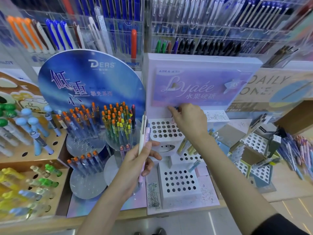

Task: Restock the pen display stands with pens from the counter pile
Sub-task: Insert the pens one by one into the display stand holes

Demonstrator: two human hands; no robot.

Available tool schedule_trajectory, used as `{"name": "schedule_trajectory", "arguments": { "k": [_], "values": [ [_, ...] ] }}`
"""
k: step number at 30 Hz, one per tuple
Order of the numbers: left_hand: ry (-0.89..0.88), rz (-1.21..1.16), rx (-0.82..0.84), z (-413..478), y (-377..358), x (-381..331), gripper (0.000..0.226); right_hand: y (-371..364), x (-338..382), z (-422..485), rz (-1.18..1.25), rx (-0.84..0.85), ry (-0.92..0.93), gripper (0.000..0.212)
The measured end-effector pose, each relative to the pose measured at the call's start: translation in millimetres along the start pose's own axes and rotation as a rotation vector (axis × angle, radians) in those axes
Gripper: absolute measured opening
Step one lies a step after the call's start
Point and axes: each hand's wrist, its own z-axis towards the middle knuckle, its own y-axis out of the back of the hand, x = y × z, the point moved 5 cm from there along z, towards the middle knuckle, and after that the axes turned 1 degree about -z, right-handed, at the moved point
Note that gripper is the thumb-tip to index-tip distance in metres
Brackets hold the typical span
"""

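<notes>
My left hand [135, 164] grips a few pastel pens [142, 133], white and lilac, held upright in front of the white Lyaée display stand [199, 82]. My right hand [189, 119] reaches over the stand's upper perforated block [162, 130], fingers pinched on a pen [172, 118] whose tip is at a back-row hole; most of that pen is hidden by the hand. The lower perforated block [179, 181] has bare holes, and one blue pen [194, 165] stands at its back right edge. A pile of pens [294, 153] lies on the counter at right.
The blue DERS stand [91, 78] with orange-capped pens [111, 122] is at left. A wooden stand [30, 167] with novelty pens fills the far left. Small perforated boxes [255, 143] sit at right, and wall racks [203, 31] of pens rise behind.
</notes>
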Motion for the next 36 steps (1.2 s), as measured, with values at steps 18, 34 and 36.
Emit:
{"name": "schedule_trajectory", "arguments": {
  "k": [18, 34, 36],
  "values": [
    [-0.010, -0.021, -0.013, -2, -1, 2, 0.036, -2, -15, -13, 0.312, -0.187, -0.128, 0.018],
    [0.009, -0.147, 0.069, 2, -14, 5, 0.035, 11, -13, -65, 0.845, 0.116, -0.124, 0.017],
    [0.011, -0.137, 0.082, 2, -17, 5, 0.037, 5, 0, -75, 0.968, 0.358, -0.110, 0.017]
  ]
}}
